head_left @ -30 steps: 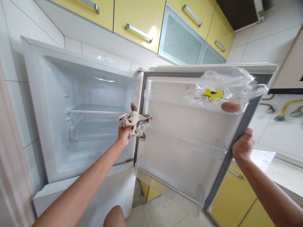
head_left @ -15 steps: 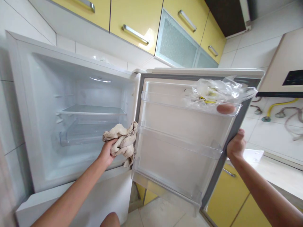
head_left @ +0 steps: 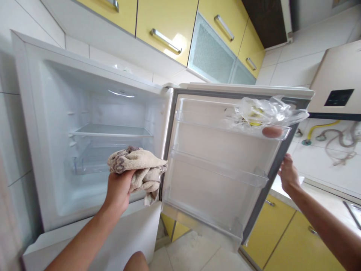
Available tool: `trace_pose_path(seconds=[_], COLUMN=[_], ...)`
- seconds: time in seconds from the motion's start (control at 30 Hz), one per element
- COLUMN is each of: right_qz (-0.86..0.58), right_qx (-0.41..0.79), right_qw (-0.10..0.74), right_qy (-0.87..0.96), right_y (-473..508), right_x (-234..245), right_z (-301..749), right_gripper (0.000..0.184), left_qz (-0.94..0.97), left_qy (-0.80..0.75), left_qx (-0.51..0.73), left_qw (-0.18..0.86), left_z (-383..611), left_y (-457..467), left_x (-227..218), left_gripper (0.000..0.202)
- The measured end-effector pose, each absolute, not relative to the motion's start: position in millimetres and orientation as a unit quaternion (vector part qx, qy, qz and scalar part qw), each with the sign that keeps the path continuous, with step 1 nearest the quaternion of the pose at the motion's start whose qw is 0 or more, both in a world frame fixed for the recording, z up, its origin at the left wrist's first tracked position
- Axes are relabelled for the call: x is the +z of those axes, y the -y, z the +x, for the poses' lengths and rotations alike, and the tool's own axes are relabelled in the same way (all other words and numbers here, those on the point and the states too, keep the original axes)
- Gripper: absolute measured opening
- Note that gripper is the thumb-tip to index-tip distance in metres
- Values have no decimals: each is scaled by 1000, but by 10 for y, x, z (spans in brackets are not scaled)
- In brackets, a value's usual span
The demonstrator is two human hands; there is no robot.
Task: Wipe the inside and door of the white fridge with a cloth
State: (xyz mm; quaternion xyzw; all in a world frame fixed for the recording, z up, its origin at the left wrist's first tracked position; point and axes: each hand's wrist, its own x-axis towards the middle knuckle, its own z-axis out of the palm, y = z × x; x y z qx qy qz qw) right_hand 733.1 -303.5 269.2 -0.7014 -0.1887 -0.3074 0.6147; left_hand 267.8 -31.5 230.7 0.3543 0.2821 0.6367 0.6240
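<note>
My left hand (head_left: pixel 120 190) is closed around a bunched beige cloth (head_left: pixel 146 169) with dark patterned edges. It holds the cloth in front of the refrigerator's opening, close to the hinge side. On the right, my right hand (head_left: pixel 289 174) grips the outer edge of the open refrigerator door (head_left: pixel 208 135); its fingertips are partly hidden behind that edge. Clear shelves line the door's inner side. In the top one lie a crumpled clear plastic bag (head_left: pixel 265 111) with something yellow in it and a reddish-brown egg-like object (head_left: pixel 272 131).
Inside the refrigerator are a glass shelf (head_left: pixel 113 130) and a clear drawer (head_left: pixel 97 167). Yellow wall cabinets (head_left: pixel 166 22) hang above. At the right are a beige wall unit (head_left: pixel 338 79), hoses (head_left: pixel 321 128), a countertop (head_left: pixel 324 199) and yellow lower cabinets (head_left: pixel 296 241).
My left hand has drawn the cloth back from the hinge side, toward me and slightly left. My right hand stays at the door's edge, now further behind it. The view has shifted slightly.
</note>
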Motion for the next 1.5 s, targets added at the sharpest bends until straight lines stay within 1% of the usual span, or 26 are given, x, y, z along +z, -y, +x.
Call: trace_pose_path(seconds=[0.07, 0.1, 0.17, 0.23, 0.27, 0.3, 0.37, 0.4, 0.43, 0.47, 0.53, 0.6, 0.63, 0.73, 0.8, 1.0, 1.1, 1.13, 1.2, 1.3, 1.4, 1.5], right_qz=[-669, -641, -565, -487, -460, -447, -465, -481, -499, -500, -475, -452, -444, -452, -467, -505, -520, -521, -516, -500, -473, -445], right_qx=[-266, -269, -331, -409, -430, -426, -372, -329, -278, -246, -242, -254, -262, -272, -268, -255, -263, -266, -274, -291, -326, -397], right_qw=[658, 686, 736, 753, 750, 742, 696, 656, 602, 537, 407, 326, 305, 285, 285, 263, 276, 283, 303, 338, 363, 380], right_qy=[221, 216, 176, 166, 203, 259, 401, 479, 557, 634, 742, 791, 801, 801, 793, 781, 764, 760, 753, 742, 733, 708], right_y=[3099, 3118, 3125, 3090, 3062, 3029, 2956, 2915, 2866, 2806, 2642, 2420, 2295, 1938, 1766, 1599, 1597, 1601, 1613, 1656, 1748, 1892], right_x=[2740, 2776, 2867, 2954, 2984, 3002, 2996, 2977, 2951, 2923, 2864, 2811, 2787, 2718, 2677, 2635, 2707, 2743, 2823, 2942, 3057, 3192], right_z=[7241, 7173, 6960, 6626, 6414, 6178, 5664, 5403, 5150, 4915, 4513, 4228, 4131, 3992, 3980, 4004, 4026, 4041, 4087, 4194, 4340, 4510], right_gripper=[48, 41, 31, 25, 22, 20, 19, 19, 23, 31, 49, 63, 67, 74, 82, 125, 131, 130, 122, 100, 83, 68], left_qz=[356, 360, 368, 371, 372, 372, 368, 363, 354, 343, 322, 318, 323, 330, 333, 376, 443, 468, 507, 533, 535, 536], left_qy=[-266, -258, -239, -220, -208, -193, -161, -149, -144, -146, -159, -158, -148, -85, -42, 24, 41, 43, 47, 65, 94, 128], left_qx=[636, 636, 645, 665, 676, 687, 699, 695, 685, 669, 631, 599, 585, 561, 553, 510, 485, 476, 463, 451, 433, 411], left_qw=[631, 632, 625, 609, 601, 593, 592, 602, 621, 643, 688, 718, 729, 754, 763, 774, 753, 743, 725, 713, 719, 727], left_z=[2672, 2672, 2680, 2704, 2723, 2746, 2800, 2828, 2856, 2883, 2932, 2968, 2980, 2978, 2940, 2793, 2783, 2787, 2804, 2833, 2844, 2857], left_y=[359, 377, 409, 445, 468, 495, 563, 604, 648, 694, 788, 877, 915, 988, 1001, 969, 968, 969, 971, 957, 916, 846], left_x=[2333, 2342, 2349, 2349, 2350, 2355, 2382, 2403, 2427, 2453, 2498, 2519, 2517, 2456, 2386, 2214, 2205, 2216, 2259, 2362, 2469, 2514], left_gripper=[54, 58, 60, 59, 58, 58, 55, 55, 55, 57, 62, 64, 64, 61, 65, 71, 80, 84, 89, 92, 85, 74])
